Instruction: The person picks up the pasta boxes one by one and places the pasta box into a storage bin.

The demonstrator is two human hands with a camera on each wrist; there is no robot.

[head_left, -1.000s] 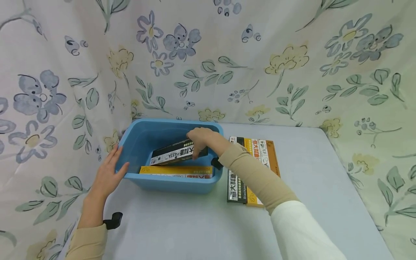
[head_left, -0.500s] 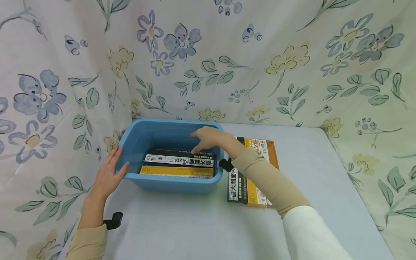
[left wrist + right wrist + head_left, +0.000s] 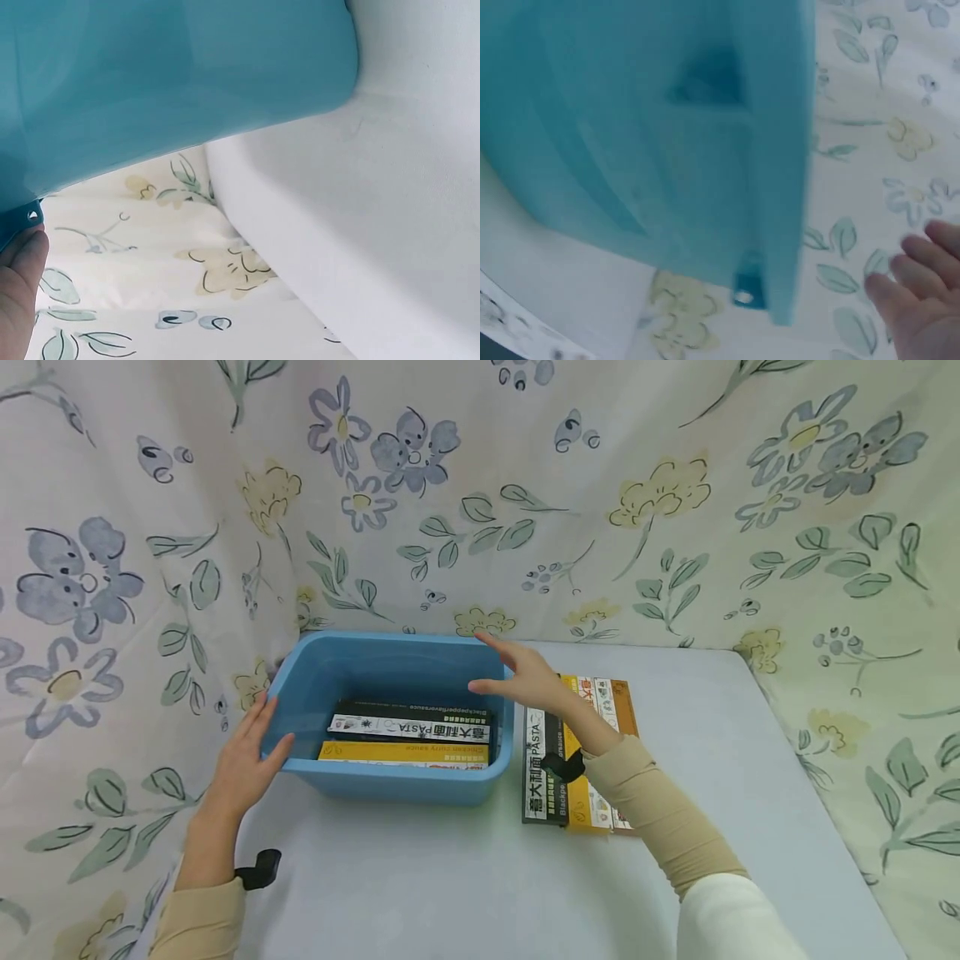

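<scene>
A blue plastic bin (image 3: 397, 787) stands near the back of the table. Inside it, a black pasta box (image 3: 408, 727) lies behind a yellow pasta box (image 3: 397, 751). My left hand (image 3: 243, 764) rests on the bin's left rim with its fingers fairly straight; the left wrist view catches its fingers (image 3: 30, 259) at the rim's edge. Over the right rim, my right hand (image 3: 534, 681) is spread, thumb and fingers apart, and holds nothing. In the right wrist view that hand (image 3: 926, 292) appears beside the bin's outer wall (image 3: 630, 150).
Right of the bin, several pasta boxes lie side by side on the white table (image 3: 720, 760): a black one (image 3: 535, 777), a yellow one (image 3: 580, 810) and a brown-edged one (image 3: 625, 706), partly under my right forearm. A floral curtain (image 3: 555, 460) hangs behind and along the sides.
The black pasta box, tilted in my right hand one second ago, now lies in the bin, let go. My right hand has moved up and right to the right rim. My left hand stays put.
</scene>
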